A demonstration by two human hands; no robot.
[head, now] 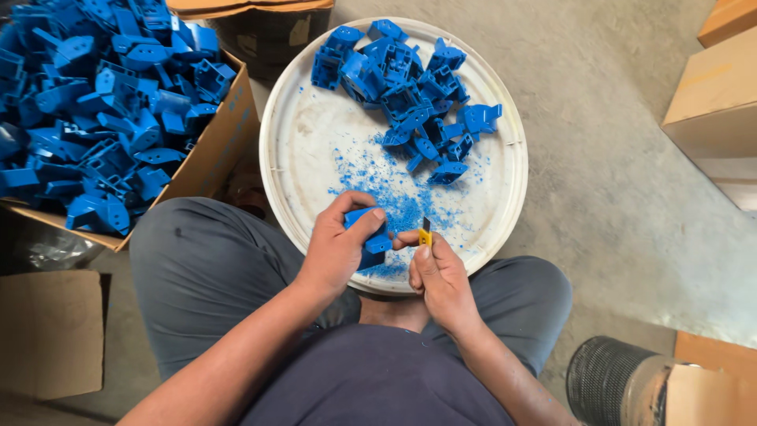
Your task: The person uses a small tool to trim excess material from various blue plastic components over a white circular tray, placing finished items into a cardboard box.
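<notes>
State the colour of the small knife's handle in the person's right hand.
Yellow: the knife handle held by the right hand, seen best in the head view.

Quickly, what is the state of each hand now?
Left hand: closed, holding a blue plastic part.
Right hand: closed, holding a small yellow-handled blade.

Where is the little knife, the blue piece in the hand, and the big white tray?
Knife (426, 234), head view, on its yellow handle.
Blue piece (371, 241), head view, on its lower side.
White tray (315, 134), head view, on its bare left floor.
</notes>
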